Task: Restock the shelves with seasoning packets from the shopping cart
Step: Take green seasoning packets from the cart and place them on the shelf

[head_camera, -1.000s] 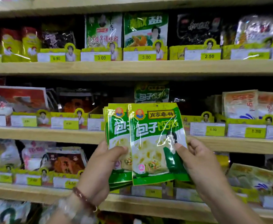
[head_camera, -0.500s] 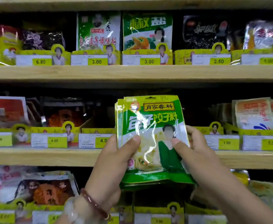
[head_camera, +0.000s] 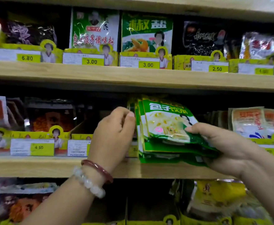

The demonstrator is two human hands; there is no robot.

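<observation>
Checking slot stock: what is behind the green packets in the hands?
Behind the green packets, only a dark middle-shelf recess shows. The stack and left hand cover the slot, so any stock there is hidden.

You held the packet stack [head_camera: 168, 127] over the middle shelf [head_camera: 35, 166] edge | your left hand [head_camera: 113, 135] at its left side | your right hand [head_camera: 222, 143] at its lower right | price tags [head_camera: 32, 146] lay left of it.
</observation>
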